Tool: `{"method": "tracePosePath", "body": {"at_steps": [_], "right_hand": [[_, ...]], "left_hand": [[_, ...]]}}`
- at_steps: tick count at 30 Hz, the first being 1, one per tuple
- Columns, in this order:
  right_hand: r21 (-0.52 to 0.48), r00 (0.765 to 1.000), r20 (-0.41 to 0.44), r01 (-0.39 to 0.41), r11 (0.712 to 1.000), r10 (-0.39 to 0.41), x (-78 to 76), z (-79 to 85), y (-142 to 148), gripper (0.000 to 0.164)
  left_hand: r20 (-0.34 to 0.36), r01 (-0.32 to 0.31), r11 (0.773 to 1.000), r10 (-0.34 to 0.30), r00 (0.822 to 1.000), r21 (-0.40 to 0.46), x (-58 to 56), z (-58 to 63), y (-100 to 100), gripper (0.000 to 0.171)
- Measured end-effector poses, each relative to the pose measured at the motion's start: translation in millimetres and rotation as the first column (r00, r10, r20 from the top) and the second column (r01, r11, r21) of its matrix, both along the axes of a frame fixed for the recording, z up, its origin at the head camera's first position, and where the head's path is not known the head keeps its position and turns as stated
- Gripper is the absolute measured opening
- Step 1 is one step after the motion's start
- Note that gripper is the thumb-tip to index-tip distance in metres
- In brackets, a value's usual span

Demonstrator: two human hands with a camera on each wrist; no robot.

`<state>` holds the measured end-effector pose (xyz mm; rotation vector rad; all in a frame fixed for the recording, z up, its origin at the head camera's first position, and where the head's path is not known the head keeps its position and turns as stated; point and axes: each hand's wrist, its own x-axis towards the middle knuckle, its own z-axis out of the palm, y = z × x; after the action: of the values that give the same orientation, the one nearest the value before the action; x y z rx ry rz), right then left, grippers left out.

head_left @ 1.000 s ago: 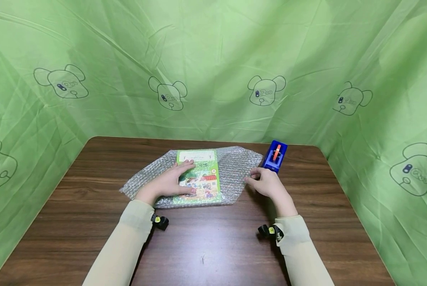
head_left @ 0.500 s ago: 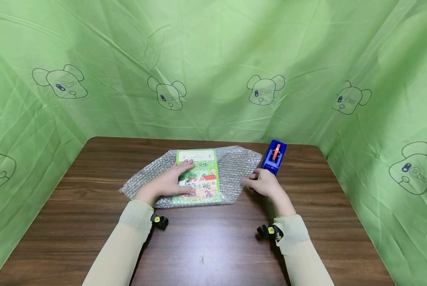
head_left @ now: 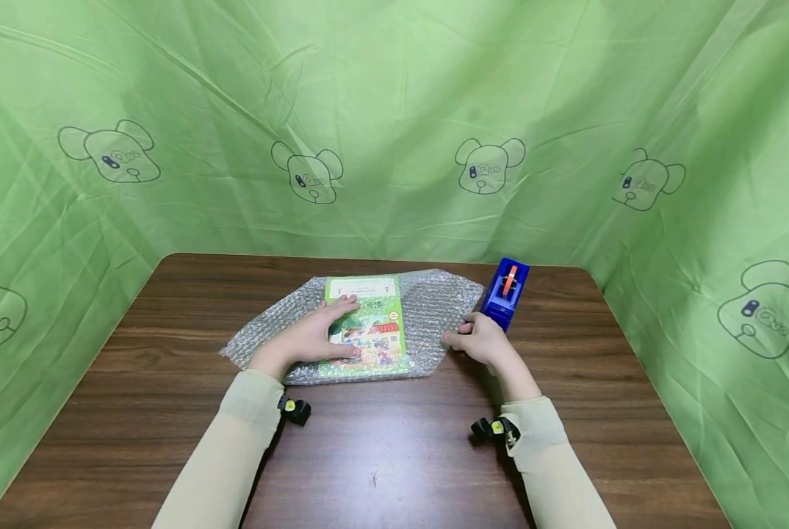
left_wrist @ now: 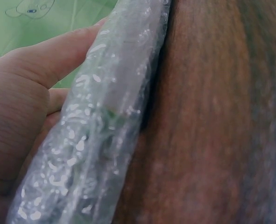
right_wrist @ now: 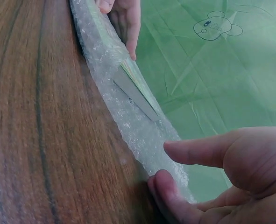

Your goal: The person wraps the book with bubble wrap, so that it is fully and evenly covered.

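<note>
A green picture book (head_left: 384, 342) lies inside silvery bubble wrap (head_left: 430, 308) on the table, its cover showing through. My left hand (head_left: 308, 336) rests on the cover and the wrap's left part, fingers and thumb spread. The left wrist view shows the wrapped edge (left_wrist: 95, 126) in front of that hand. At the wrap's right edge is my right hand (head_left: 483, 339). Its thumb stands apart from the fingers over the wrap's loose end (right_wrist: 152, 154), with fingertips at the edge. The book's corner (right_wrist: 138, 95) shows through the film there.
A blue tape dispenser (head_left: 505, 292) with an orange wheel stands just beyond my right hand. The brown wooden table (head_left: 381, 448) extends toward me. Green curtains (head_left: 394, 110) with bear-head outlines close off the back and sides.
My right hand has shifted slightly left, closer over the wrap's right edge, uncovering more of the tape dispenser. The left hand stays in place on the book.
</note>
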<state>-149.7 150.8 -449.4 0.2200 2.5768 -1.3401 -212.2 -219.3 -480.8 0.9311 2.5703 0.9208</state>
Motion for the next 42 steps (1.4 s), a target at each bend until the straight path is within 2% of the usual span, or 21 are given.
{"method": "tracePosePath", "body": {"at_steps": [2,6,9,14,18,21,24,30,34,38,42], "right_hand": [[-0.007,1.000,-0.002,0.000,1.000,0.000,0.3,0.6,0,0.081],[0.062,1.000,0.001,-0.008,0.998,0.008,2.2,3.6,-1,0.068],[0.097,1.000,0.009,-0.030,0.995,0.029,4.9,6.5,-1,0.069],[-0.040,0.999,0.036,-0.011,0.999,0.012,8.7,7.4,0,0.083],[-0.185,0.998,0.058,0.029,0.982,-0.019,10.5,4.8,0,0.085],[-0.256,0.999,0.052,0.026,0.966,-0.013,10.3,1.5,0,0.084],[-0.251,0.999,0.033,0.019,0.968,-0.011,10.2,-0.8,-1,0.084],[-0.142,0.999,0.017,0.045,0.989,-0.043,12.7,0.6,2,0.090],[-0.200,1.000,0.016,0.018,0.980,-0.015,13.8,6.6,3,0.099],[-0.294,0.999,0.034,-0.002,0.956,0.012,12.8,9.9,3,0.106],[-0.362,0.999,0.037,0.012,0.932,0.002,9.6,8.2,3,0.106]], "left_hand": [[-0.005,0.001,1.000,-0.001,1.000,0.000,0.3,0.2,0,0.106],[-0.011,0.005,1.000,-0.005,1.000,0.003,0.6,0.5,1,0.106],[-0.007,0.004,1.000,-0.004,1.000,-0.002,0.3,0.6,2,0.106],[0.012,-0.004,1.000,0.004,1.000,-0.007,0.9,1.1,2,0.106],[0.009,-0.002,1.000,0.002,1.000,-0.005,1.2,1.2,2,0.106],[0.017,-0.008,1.000,0.008,1.000,-0.006,1.3,1.2,2,0.105],[0.027,-0.015,1.000,0.015,1.000,-0.001,1.7,1.1,3,0.105],[0.023,-0.015,1.000,0.015,1.000,0.010,1.1,-0.6,3,0.106],[0.023,-0.015,1.000,0.015,1.000,0.007,0.6,-1.3,3,0.106],[0.021,-0.011,1.000,0.011,1.000,0.011,0.0,-1.9,2,0.105],[0.016,-0.010,1.000,0.010,1.000,0.009,-1.0,-2.9,1,0.106]]}}
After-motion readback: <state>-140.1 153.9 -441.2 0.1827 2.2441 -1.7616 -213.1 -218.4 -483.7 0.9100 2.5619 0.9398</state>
